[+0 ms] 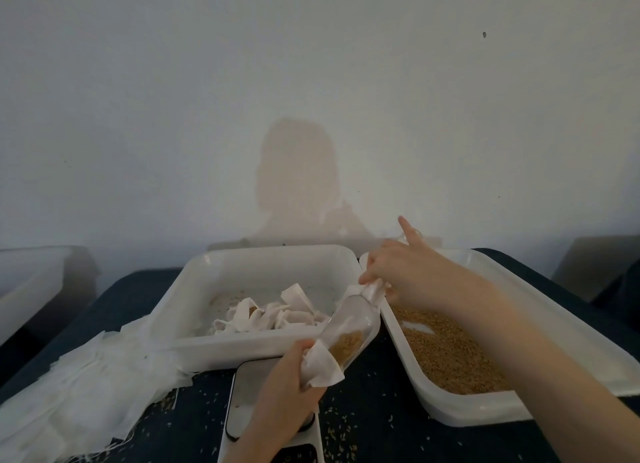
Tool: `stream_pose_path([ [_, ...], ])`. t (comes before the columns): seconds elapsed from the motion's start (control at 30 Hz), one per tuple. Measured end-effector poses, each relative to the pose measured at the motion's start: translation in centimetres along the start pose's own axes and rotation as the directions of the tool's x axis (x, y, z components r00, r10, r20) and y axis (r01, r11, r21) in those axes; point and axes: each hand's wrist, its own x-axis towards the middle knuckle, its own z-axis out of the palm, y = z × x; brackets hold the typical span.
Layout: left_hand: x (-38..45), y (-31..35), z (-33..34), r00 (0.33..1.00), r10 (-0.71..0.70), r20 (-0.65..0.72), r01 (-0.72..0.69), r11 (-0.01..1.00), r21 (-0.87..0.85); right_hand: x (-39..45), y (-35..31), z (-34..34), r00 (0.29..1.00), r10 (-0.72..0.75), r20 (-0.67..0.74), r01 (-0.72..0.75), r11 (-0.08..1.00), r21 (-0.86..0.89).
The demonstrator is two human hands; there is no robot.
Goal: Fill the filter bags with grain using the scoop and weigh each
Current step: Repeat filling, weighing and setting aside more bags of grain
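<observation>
1. Plain pale wall behind, dark blue tabletop below, loose grains scattered all over it.
2. At 6 o'clock, white digital scale, half hidden under the wrist.
3. Left hand curled round the mouth of a filter bag, pinching it onto the scoop's lip.
4. Clear plastic scoop tilted down toward 7 o'clock, wheat grain sliding into the bag.
5. Right hand up at 1 o'clock, gripping the scoop's handle end, index finger sticking straight out.
6. Grain tray at 3 o'clock; tray of filled bags at 12 o'clock; heap of empty bags at 9 o'clock.
7. Risk here, probably: thin bag slipping off the lip under a loose pinch, or too steep a tilt rushing grain past the opening onto the table.
</observation>
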Motion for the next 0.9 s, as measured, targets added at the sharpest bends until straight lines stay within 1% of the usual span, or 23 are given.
stream_pose_path([
  [0.07,0.0,-0.2,0.1,0.999,-0.04,0.008,0.04,0.998,-0.053,0.4,-0.4,-0.3,1.0,0.013,0.02,-0.012,1.0,-0.015],
  [0.17,0.2,-0.5,0.1,0.997,-0.081,0.007,0.081,0.994,-0.069,0.5,-0.5,-0.3,0.998,0.032,0.052,-0.032,0.999,0.0],
  [0.27,0.3,-0.5,0.0,0.994,-0.104,-0.027,0.1,0.987,-0.129,0.2,-0.3,-0.4,0.999,0.042,0.033,-0.043,0.998,0.037],
  [0.37,0.3,-0.3,0.0,0.991,-0.129,-0.025,0.12,0.968,-0.219,0.1,-0.3,-0.6,0.999,0.025,-0.045,-0.024,1.0,0.009],
  [0.47,0.7,-0.2,0.1,0.979,-0.202,-0.031,0.179,0.92,-0.349,-0.1,-0.4,-0.7,0.985,0.011,-0.172,-0.015,1.0,-0.026],
  [0.53,0.9,0.0,0.3,0.964,-0.265,-0.026,0.235,0.891,-0.388,-0.2,-0.3,-0.9,0.97,0.002,-0.243,-0.012,0.999,-0.04],
  [0.6,1.1,0.2,0.2,0.955,-0.295,-0.023,0.261,0.877,-0.403,-0.4,-0.2,-1.0,0.961,-0.006,-0.277,-0.004,0.999,-0.035],
  [0.77,0.7,0.3,-0.1,0.969,-0.247,-0.023,0.207,0.855,-0.476,-0.9,-0.1,-0.7,0.94,-0.021,-0.341,0.009,0.999,-0.036],
  [0.9,0.6,0.3,-0.5,0.974,-0.223,-0.035,0.169,0.825,-0.539,-1.3,0.4,-0.1,0.944,0.008,-0.33,-0.012,1.0,-0.008],
])
